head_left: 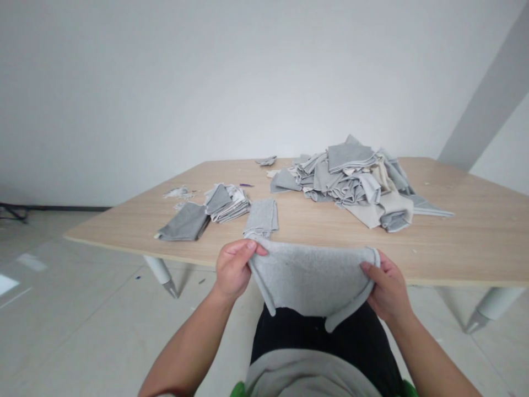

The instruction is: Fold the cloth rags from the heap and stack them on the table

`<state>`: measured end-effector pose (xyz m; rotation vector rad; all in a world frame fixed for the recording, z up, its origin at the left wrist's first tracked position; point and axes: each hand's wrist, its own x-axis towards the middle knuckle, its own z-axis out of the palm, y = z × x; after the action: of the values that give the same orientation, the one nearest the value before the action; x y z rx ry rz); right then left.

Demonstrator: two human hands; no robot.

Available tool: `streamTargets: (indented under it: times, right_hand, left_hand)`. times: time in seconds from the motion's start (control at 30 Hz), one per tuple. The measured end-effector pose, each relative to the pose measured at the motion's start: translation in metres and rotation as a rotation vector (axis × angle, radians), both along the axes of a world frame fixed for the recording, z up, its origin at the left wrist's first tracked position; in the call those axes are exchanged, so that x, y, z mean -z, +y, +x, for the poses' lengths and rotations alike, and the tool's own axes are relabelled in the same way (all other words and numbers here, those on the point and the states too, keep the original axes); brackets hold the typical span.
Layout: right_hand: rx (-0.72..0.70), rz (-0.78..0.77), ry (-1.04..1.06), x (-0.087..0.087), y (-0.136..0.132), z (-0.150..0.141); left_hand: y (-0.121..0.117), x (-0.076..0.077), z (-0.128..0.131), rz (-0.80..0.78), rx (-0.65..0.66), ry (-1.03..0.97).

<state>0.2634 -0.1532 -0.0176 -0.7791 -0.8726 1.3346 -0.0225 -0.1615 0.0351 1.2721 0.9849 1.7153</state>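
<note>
A light grey piece of fabric (312, 278) is stretched between my hands, in front of the table's near edge and above my lap. My left hand (235, 267) pinches its upper left corner between thumb and fingers. At the upper right corner, my right hand (386, 284) grips it, thumb on top and fingers behind. The lower edge hangs free, with curled side edges pointing down. Just beyond my left hand lies a folded light grey cloth (262, 216) on the table.
The wooden table (454, 248) bears a large heap of grey and beige fabric pieces (343, 176) at right. Leftward lie a folded dark grey cloth (184, 222), a striped cloth stack (231, 204), white scraps (179, 192), a thin purple item (247, 185) and a small grey scrap (266, 160).
</note>
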Motion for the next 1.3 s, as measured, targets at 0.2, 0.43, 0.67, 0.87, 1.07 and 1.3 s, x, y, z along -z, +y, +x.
streamTargets:
  times: [0.2,0.43,0.67,0.87,1.07,1.3]
  right_hand:
    - [-0.03,0.072,-0.043,-0.012,0.011,0.007]
    - [0.033,0.126,-0.045,-0.004,0.017,0.002]
    - [0.291,0.296,-0.217,0.013,0.025,0.005]
    - [0.22,0.253,-0.176,0.012,0.02,0.003]
    - [0.189,0.173,-0.164,0.022,0.017,-0.011]
    - [0.21,0.153,-0.154,0.032,0.013,-0.013]
  left_hand:
    - [0.011,-0.016,-0.008,0.038,0.016,0.123]
    - [0.015,-0.017,-0.017,-0.015,0.093,0.551]
    - [0.021,-0.008,-0.026,0.058,-0.039,0.909]
    - [0.038,0.011,-0.034,-0.028,-0.023,0.94]
    - [0.049,0.027,-0.035,-0.114,-0.287,1.068]
    - [0.05,0.046,-0.036,-0.236,-0.401,0.991]
